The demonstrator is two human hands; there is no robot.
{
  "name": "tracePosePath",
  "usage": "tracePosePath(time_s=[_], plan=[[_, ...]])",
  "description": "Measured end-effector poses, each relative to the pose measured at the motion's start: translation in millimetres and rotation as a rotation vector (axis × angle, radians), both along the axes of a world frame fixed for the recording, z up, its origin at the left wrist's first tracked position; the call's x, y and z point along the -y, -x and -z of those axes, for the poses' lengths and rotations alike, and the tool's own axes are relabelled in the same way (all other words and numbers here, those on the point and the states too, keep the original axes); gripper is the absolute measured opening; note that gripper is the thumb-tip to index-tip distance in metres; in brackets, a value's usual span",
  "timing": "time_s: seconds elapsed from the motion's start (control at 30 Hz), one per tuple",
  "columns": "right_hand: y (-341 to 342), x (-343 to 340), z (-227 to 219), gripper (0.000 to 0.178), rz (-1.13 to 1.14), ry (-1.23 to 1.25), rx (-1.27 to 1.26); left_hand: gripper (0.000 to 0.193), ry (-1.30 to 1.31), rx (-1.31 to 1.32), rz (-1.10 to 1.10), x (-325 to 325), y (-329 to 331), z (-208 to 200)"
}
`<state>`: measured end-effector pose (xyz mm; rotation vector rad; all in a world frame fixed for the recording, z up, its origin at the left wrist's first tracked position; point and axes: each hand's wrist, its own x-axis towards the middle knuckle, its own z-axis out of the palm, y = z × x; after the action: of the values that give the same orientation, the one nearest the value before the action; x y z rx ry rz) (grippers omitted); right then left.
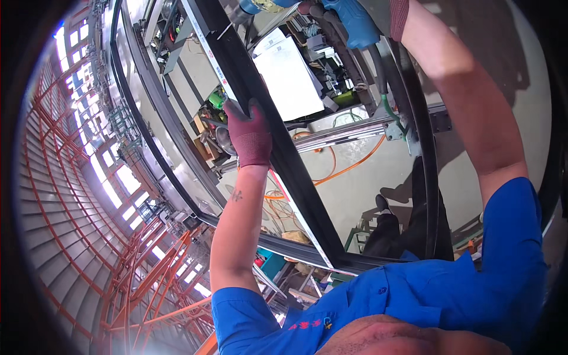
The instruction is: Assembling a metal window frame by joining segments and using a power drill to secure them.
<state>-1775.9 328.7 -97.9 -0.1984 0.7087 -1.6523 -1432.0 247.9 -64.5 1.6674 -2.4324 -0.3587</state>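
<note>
My left hand (249, 135), in a maroon glove with dark fingertips, grips a long black frame bar (284, 148) with a white strip along its left edge. The thumb lies on the bar's dark face, and the other fingers are partly hidden at its edge. At the top, my right hand (400, 16), in a matching glove, holds a blue power drill (353, 26). The picture's upper edge cuts off much of this hand, though some fingertips show by the tool's body. The drill's nose points left, close to the upper part of the bar.
White paper sheets (288, 80) lie beyond the bar, beside a tray of small dark parts (331, 59). A metal crossbeam (349, 131) runs below them. An orange hose (349, 171) trails over the floor. Another black frame bar (425, 160) curves past on the right.
</note>
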Motion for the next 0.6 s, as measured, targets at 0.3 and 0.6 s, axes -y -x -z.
tracePosePath(time_s=[0.3,0.6], plan=[[6.0,15.9,18.0,0.041,-0.053,0.107,0.013,0.054,-0.017,0.001,0.046,6.0,-2.4,-2.8],[-1.6,21.3,29.2,0.042,-0.080,0.181,0.073,0.049,0.069,0.013,0.023,-3.8,-6.5,-1.0]])
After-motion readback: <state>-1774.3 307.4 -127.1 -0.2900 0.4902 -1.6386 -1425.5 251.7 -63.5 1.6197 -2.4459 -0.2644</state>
